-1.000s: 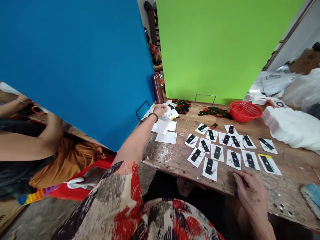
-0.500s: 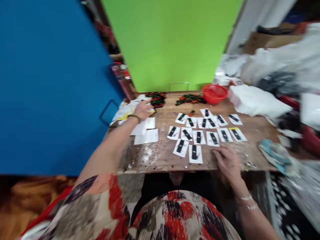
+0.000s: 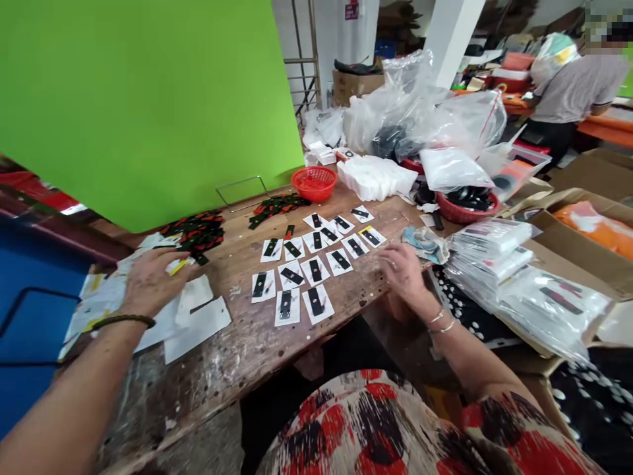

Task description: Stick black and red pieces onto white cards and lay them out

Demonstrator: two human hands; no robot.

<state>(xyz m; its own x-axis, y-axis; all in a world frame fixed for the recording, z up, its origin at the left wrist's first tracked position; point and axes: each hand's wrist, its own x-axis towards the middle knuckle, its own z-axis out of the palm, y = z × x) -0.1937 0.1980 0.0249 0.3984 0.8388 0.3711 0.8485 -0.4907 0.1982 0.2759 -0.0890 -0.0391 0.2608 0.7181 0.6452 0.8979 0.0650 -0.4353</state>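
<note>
At the left middle of the frame, the left hand [image 3: 151, 280] lies palm down on a loose heap of white paper sheets [image 3: 195, 323], the forearm running in from the lower left corner with a dark bead bracelet [image 3: 123, 321] round the wrist. Its fingers are spread and gently curled over the sheets, tips pointing toward the upper right; whether they pinch a sheet I cannot tell. Just beyond the fingertips sits a pile of dark green and red pieces [image 3: 195, 231].

Right of centre, the right hand [image 3: 403, 270] rests on the near edge of the wooden table [image 3: 237, 349], palm down, fingers loosely splayed and holding nothing, two thin bangles [image 3: 440, 322] at the wrist and the arm bent back toward the lower right. Its fingertips lie just beside the rows of small white cards [image 3: 309, 260], each bearing a black strip, which fill the middle of the table between the two hands.

Farther up, a red basket [image 3: 313, 182] stands near the green board [image 3: 138, 99]. Clear bagged packs [image 3: 499, 254] are stacked at the right. Another person [image 3: 568, 92] stands in the upper right corner.
</note>
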